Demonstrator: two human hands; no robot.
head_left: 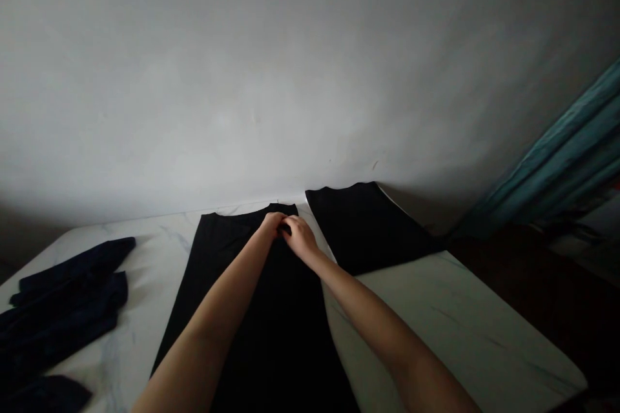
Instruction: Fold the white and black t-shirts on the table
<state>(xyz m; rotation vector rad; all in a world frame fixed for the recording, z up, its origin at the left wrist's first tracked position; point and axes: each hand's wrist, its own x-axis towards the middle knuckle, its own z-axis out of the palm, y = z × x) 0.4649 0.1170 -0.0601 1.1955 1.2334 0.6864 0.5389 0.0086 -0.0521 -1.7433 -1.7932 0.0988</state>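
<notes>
A long black garment [271, 335] lies spread on the table, its narrower top edge toward the wall and its body widening toward me. Close to the top right corner of this cloth, my left hand [274, 221] has its fingers pinched together on the fabric. Right beside it, nearly touching, my right hand [299, 235] is curled with its thumb and fingers closed at the same spot. The dark cloth hides the exact detail between my fingertips.
To the right, a folded black cloth [372, 226] lies flat near the wall. Crumpled dark navy clothing [72, 303] covers the table's left side. The marble-patterned white table [465, 310] meets a pale wall [242, 77]. A teal curtain [557, 148] hangs at far right.
</notes>
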